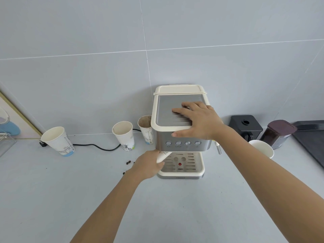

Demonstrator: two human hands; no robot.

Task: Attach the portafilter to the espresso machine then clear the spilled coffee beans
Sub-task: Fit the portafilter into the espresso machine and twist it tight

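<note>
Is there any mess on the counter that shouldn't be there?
Yes. A few dark coffee beans lie loose on the counter, just left of the left hand gripping the portafilter handle. More beans sit nearer, beside that wrist.

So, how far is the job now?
Nothing looks finished yet. In hand: the left hand grips the portafilter handle under the machine, while the right hand rests flat on the machine's top. Whether the portafilter is locked in cannot be seen. Left: the beans lie on the counter, beside the left wrist.
</note>
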